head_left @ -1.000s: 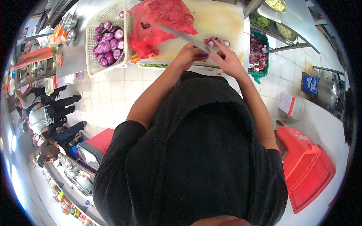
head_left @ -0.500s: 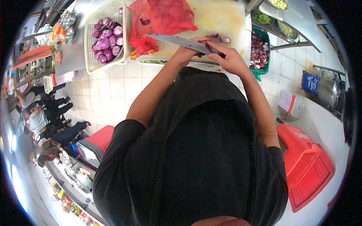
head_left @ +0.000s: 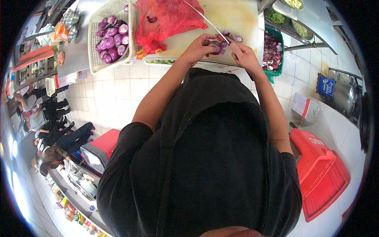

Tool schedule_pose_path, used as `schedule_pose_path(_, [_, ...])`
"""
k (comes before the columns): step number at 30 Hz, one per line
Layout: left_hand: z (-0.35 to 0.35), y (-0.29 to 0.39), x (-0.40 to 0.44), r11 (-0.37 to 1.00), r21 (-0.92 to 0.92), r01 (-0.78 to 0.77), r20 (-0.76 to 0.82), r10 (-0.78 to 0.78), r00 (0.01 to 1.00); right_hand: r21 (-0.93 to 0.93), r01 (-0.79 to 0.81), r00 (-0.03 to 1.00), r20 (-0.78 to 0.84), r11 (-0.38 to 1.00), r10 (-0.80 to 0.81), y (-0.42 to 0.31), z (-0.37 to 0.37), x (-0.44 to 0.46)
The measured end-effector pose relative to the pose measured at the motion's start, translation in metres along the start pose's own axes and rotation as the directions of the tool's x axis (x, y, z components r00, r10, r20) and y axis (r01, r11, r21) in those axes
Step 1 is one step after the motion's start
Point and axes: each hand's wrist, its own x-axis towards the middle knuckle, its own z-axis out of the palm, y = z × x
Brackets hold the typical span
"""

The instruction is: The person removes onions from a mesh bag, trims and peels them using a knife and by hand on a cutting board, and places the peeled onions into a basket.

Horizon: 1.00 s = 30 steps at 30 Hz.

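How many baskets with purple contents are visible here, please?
2: the white basket left of the red bag, and the green basket right of the right hand. More may be hidden below the board.

Left fingers (head_left: 205, 37) on red onion (head_left: 216, 48), right fingers (head_left: 236, 49) gripping knife (head_left: 209, 21), red mesh bag (head_left: 173, 19) nearby

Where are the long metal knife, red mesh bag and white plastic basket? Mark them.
Long metal knife (head_left: 213, 26): head view, on the blade.
Red mesh bag (head_left: 173, 21): head view, middle of its body.
White plastic basket (head_left: 92, 47): head view, on its left side wall.
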Motion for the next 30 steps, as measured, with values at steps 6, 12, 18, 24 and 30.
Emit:
schedule_pose_path(6, [-0.009, -0.017, 0.009, 0.998, 0.05, 0.027, 0.053, -0.029, 0.998, -0.324, 0.174, 0.984, 0.015, 0.93, -0.179, 0.0, 0.011, -0.01])
schedule_pose_path(12, [0.003, -0.002, 0.0, 0.996, -0.083, 0.007, 0.056, -0.002, 0.998, -0.521, 0.278, 0.959, 0.104, 0.807, -0.264, -0.016, 0.019, -0.016])
schedule_pose_path(18, [-0.001, -0.006, -0.004, 0.999, 0.017, -0.032, 0.135, 0.029, 0.99, -0.458, 0.136, 0.991, 0.062, 0.878, -0.122, -0.005, 0.015, -0.01])
schedule_pose_path(24, [0.002, 0.004, -0.007, 1.0, 0.007, -0.021, 0.005, 0.021, 1.0, -0.228, 0.115, 0.982, -0.117, 0.967, -0.145, 0.01, -0.002, 0.002])
schedule_pose_path(30, [-0.005, -0.01, 0.006, 0.996, 0.057, 0.07, 0.079, -0.074, 0.994, -0.395, 0.127, 0.99, -0.002, 0.91, -0.139, -0.007, 0.004, -0.011])
